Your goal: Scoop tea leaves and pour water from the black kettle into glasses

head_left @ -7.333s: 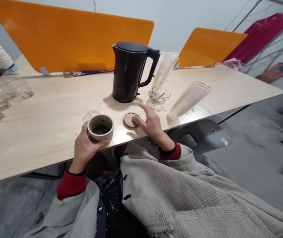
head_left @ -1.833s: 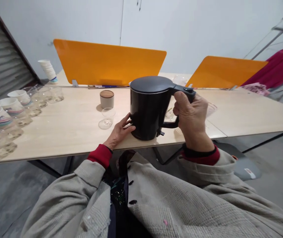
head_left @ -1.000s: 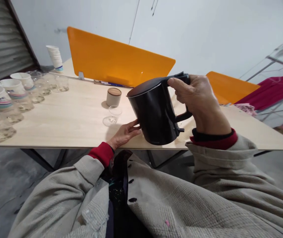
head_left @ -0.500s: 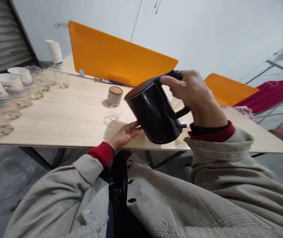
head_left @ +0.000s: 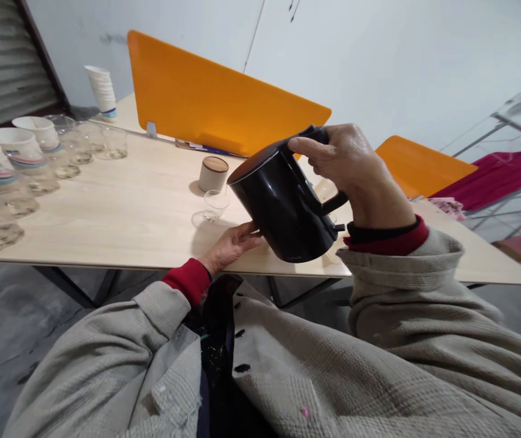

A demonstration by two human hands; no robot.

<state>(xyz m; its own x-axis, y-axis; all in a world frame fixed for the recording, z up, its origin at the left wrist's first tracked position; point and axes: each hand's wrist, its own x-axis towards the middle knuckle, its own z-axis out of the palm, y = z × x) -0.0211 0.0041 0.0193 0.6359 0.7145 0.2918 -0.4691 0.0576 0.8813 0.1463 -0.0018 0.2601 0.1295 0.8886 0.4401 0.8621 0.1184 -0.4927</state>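
Observation:
My right hand (head_left: pixel 351 161) is wrapped round the handle of a black electric kettle (head_left: pixel 282 207), thumb near its lid. The kettle is held above the table, tilted with its spout end down to the left. Just below the spout stands a small clear plastic cup (head_left: pixel 216 207); a faint thin line, perhaps water, shows between them. My left hand (head_left: pixel 231 246) is low beside the kettle, fingers stretched out, tips by its lower side; I cannot tell whether they touch. A pale canister (head_left: pixel 213 175) with a wooden lid stands behind the cup.
Several clear cups (head_left: pixel 69 165) and white paper cups (head_left: pixel 16 146) stand in rows at the left of the table (head_left: pixel 118 225). A paper cup stack (head_left: pixel 101 91) is farther back. Orange dividers (head_left: pixel 214 91) rise behind. A rack with a magenta cloth (head_left: pixel 492 176) is at the right.
Almost nothing differs. The view has shifted slightly, and the kettle keeps nearly the same tilt above the clear cup.

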